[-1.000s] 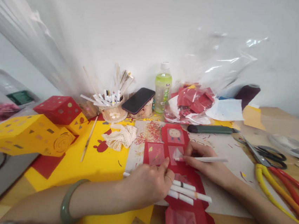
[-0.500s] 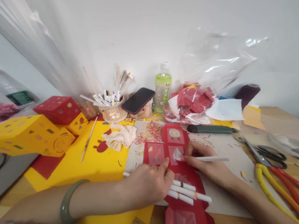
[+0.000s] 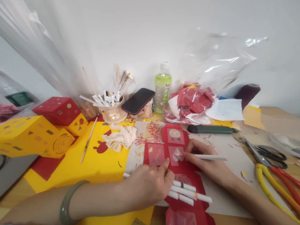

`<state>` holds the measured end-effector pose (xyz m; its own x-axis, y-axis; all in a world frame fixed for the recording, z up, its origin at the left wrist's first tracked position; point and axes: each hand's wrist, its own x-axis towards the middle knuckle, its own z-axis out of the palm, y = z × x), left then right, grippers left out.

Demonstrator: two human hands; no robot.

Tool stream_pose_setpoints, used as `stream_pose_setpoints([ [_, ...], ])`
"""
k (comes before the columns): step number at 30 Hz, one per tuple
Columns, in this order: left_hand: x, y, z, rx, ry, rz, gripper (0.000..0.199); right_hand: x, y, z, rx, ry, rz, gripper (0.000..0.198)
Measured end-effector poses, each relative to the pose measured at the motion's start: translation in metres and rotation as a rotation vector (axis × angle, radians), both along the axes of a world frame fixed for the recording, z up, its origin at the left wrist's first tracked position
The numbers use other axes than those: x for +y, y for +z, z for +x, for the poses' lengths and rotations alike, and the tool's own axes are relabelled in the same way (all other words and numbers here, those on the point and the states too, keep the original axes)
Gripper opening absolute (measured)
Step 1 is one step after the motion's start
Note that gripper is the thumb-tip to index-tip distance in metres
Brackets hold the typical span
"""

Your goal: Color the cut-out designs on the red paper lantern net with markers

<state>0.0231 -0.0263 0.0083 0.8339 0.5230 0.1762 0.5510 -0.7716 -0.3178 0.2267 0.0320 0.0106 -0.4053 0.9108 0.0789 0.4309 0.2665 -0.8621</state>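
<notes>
My right hand (image 3: 201,160) is closed round a white marker pen (image 3: 213,157), its pinkish tip on a pale window panel of the red paper cutout (image 3: 196,180). My left hand (image 3: 150,185) is closed round several white marker pens (image 3: 191,194), which stick out on both sides of the fist. Its index finger presses on the red paper beside the panel being coloured. On the top panel is a drawn face figure (image 3: 175,135), and the left panel (image 3: 155,154) carries a small coloured drawing. Part of the cutout is hidden under my hands.
Yellow paper (image 3: 101,178) lies at left with crumpled lace (image 3: 121,138) and a thin stick. Behind stand a pen basket (image 3: 113,112), a phone (image 3: 138,100), a drink bottle (image 3: 162,89) and a bag of red scraps (image 3: 193,102). Scissors (image 3: 262,155) and a green cutter (image 3: 212,129) lie right.
My right hand and its marker have shifted slightly left, and the pen tip now shows on the panel. My left hand stays in place with its pens.
</notes>
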Motion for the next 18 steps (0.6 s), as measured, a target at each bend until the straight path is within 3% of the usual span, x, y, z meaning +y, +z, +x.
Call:
stream_pose_setpoints([
  [18,0.0005,-0.0004,-0.0003,-0.006,-0.005,0.002,0.023,0.0003,0.0006,-0.0005,-0.005,0.028,-0.025,0.019],
])
